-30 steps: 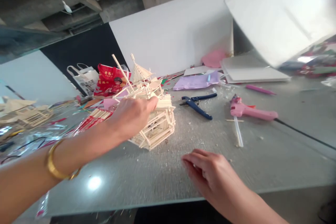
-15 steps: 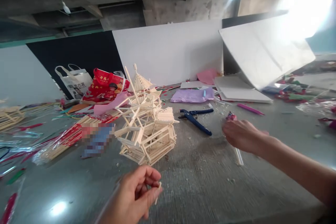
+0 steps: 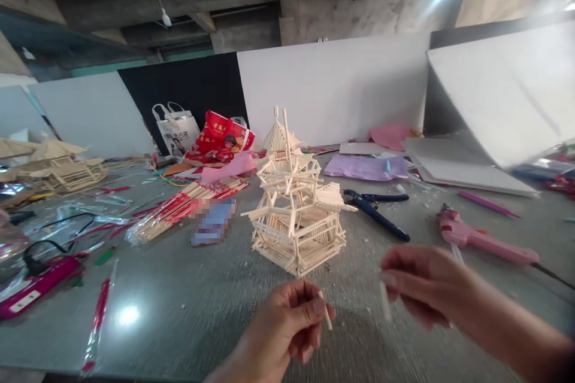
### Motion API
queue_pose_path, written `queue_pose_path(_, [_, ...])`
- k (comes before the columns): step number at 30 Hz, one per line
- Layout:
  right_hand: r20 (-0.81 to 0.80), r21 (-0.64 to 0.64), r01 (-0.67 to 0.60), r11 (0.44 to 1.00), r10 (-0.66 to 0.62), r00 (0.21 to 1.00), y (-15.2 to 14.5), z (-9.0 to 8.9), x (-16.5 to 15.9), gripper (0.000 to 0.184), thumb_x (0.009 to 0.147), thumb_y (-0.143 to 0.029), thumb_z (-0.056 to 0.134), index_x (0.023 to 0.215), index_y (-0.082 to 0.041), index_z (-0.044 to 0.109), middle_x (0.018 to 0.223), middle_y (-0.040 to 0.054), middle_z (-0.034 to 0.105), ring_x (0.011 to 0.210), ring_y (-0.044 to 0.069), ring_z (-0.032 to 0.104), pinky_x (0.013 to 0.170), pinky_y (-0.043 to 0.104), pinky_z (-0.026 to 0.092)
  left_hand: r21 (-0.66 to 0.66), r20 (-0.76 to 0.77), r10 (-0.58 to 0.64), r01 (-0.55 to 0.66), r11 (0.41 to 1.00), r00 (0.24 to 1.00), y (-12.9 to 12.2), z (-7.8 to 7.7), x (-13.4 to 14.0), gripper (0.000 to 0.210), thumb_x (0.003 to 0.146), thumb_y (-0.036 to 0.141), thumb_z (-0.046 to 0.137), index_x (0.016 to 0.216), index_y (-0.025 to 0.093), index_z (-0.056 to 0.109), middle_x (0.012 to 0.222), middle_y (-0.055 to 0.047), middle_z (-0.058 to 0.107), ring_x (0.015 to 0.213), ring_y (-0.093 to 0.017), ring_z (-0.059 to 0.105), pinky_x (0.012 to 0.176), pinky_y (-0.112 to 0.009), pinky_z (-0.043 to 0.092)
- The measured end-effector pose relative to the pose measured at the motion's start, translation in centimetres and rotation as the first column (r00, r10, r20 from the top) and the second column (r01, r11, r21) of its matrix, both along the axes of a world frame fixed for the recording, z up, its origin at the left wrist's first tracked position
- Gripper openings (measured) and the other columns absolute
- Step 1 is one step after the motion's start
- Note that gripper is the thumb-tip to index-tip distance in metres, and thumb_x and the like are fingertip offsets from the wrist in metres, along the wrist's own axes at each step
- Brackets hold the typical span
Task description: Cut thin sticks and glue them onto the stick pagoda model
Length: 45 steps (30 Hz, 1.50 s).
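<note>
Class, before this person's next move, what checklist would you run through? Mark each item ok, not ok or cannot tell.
1. Left hand gripping its short stick: ok, between thumb and fingers.
2. Right hand gripping its pale piece: ok, though blurred.
3. Wooden stick pagoda model standing upright: ok.
4. Pink glue gun out of both hands: ok, lying on the table.
5. Glue gun hot: cannot tell.
6. Blue-handled cutters closed: not ok, handles spread.
</note>
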State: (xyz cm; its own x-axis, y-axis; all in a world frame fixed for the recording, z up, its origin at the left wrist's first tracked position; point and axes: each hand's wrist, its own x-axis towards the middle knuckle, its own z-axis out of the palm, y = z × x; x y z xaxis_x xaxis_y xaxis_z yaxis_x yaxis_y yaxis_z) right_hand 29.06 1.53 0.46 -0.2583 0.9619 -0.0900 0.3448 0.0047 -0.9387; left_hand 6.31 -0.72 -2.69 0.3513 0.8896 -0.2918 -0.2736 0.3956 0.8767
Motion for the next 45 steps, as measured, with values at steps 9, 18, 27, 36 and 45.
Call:
queue_pose_path(9, [-0.287,-0.182,-0.237,0.954,0.179,0.941,-0.1,-1.1,-5.8,0.030,0.075,-0.041,0.061,0.074,-0.012,0.056,0.061,-0.0016,0.057,0.039,0.003,0.043,0.034,0.015,0.025,0.024,0.003,0.009,-0.009,1.000,1.000,-0.4,0.2,-0.2,0.029,0.068,0.037,0.073,0.073,0.011,0.062,0.064,-0.003,0.062,0.053,-0.009,0.056,0.046,-0.018,0.040])
queue_pose_path(18, [-0.274,-0.171,-0.242,0.955,0.190,0.943,-0.3,-1.0,-6.3,0.028,0.076,-0.039,0.063,0.072,-0.012,0.056,0.052,-0.0052,0.052,0.038,0.004,0.044,0.034,0.015,0.027,-0.018,-0.022,0.046,-0.046,0.999,0.999,-0.5,0.6,-0.3,0.027,0.063,0.035,0.076,0.071,0.012,0.064,0.058,-0.003,0.063,0.050,-0.013,0.061,0.042,-0.019,0.045])
queue_pose_path(27, [-0.282,-0.200,-0.222,0.954,0.161,0.946,0.2,-1.9,-6.5,0.032,0.071,-0.043,0.067,0.073,-0.013,0.056,0.053,-0.0044,0.052,0.039,0.005,0.047,0.033,0.015,0.029,-0.003,0.015,0.027,-0.027,1.000,1.000,-0.6,0.2,-0.5,0.026,0.065,0.028,0.075,0.074,0.011,0.057,0.062,-0.002,0.062,0.054,-0.015,0.064,0.045,-0.021,0.048])
queue_pose_path(36, [-0.298,-0.209,-0.195,0.958,0.127,0.946,-0.5,-2.1,-6.8,0.038,0.069,-0.050,0.067,0.073,-0.013,0.055,0.053,-0.0039,0.052,0.039,0.005,0.044,0.034,0.016,0.028,0.025,-0.024,-0.001,0.002,1.000,1.000,-0.7,0.1,-0.6,0.028,0.063,0.027,0.076,0.074,0.011,0.055,0.061,-0.003,0.065,0.053,-0.014,0.063,0.047,-0.022,0.047])
queue_pose_path(45, [-0.377,-0.238,-0.218,0.946,0.117,0.919,-1.0,-2.6,-6.8,0.029,0.074,-0.040,0.062,0.074,-0.012,0.057,0.065,0.0005,0.060,0.042,0.007,0.053,0.033,0.015,0.032,0.058,-0.084,-0.012,0.017,0.998,0.996,-0.8,-0.2,-0.7,0.024,0.063,0.024,0.072,0.073,0.011,0.055,0.060,-0.002,0.063,0.050,-0.013,0.061,0.044,-0.021,0.045])
